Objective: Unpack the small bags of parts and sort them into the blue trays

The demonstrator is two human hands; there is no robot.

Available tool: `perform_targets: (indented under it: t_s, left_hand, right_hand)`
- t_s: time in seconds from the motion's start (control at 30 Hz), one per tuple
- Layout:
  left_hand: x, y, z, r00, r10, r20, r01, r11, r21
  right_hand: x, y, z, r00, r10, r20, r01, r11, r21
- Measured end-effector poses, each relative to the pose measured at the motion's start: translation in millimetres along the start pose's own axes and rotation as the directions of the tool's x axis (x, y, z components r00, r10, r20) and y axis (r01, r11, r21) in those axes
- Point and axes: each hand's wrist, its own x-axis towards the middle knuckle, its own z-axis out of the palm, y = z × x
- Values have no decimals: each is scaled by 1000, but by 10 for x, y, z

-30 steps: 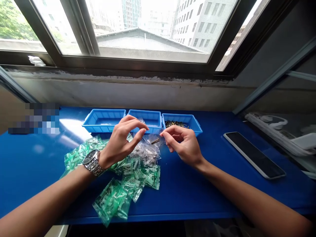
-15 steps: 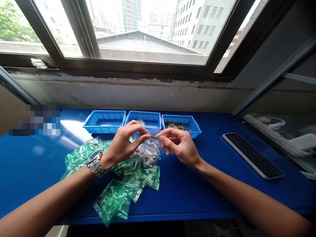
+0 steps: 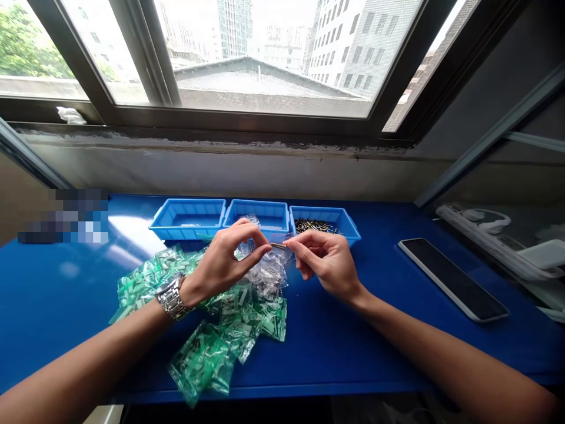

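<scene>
Between the fingertips of my two hands is a short, thin brass-coloured metal rod (image 3: 278, 245); it is too small to tell if it is threaded. My left hand (image 3: 225, 256), with a steel watch at the wrist, pinches its left end. Thumb and forefinger of my right hand (image 3: 324, 259) are closed at its right end. Clear plastic shows behind the fingertips. Beneath the hands lie clear bags (image 3: 267, 274) of small parts, and around them a heap of green-tinted plastic bags (image 3: 203, 359) with small pieces inside.
Three blue bins stand in a row at the back: a left bin (image 3: 154, 227), a middle bin (image 3: 282, 206) with clear bags, and a right bin (image 3: 351, 235) holding many thin metal pieces (image 3: 314, 225). A phone (image 3: 454, 280) lies at the right on the blue table (image 3: 353, 353).
My hands have drawn slightly apart, and more of the metal rod shows between the fingertips. The bags and bins stay where they were.
</scene>
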Motion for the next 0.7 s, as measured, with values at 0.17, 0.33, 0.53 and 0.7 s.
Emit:
perform_targets:
  t_s: [0.17, 0.33, 0.53, 0.7]
  left_hand:
    - [-4, -5, 12, 999, -48, -25, 47, 998, -51]
    - [-35, 8, 26, 993, -94, -65, 90, 994, -59]
    - [-42, 22, 39, 975, 97, -199, -90, 995, 44]
    - [-43, 25, 43, 970, 125, -207, -116, 992, 56]
  right_hand:
    - [7, 17, -4, 1000, 5, 11, -5, 1000, 27]
    - [-8, 50, 6, 999, -36, -2, 36, 999, 14]
    - [-49, 65, -2, 974, -221, -52, 208, 961, -183]
    - [-63, 34, 7, 967, -252, -44, 239, 951, -195]
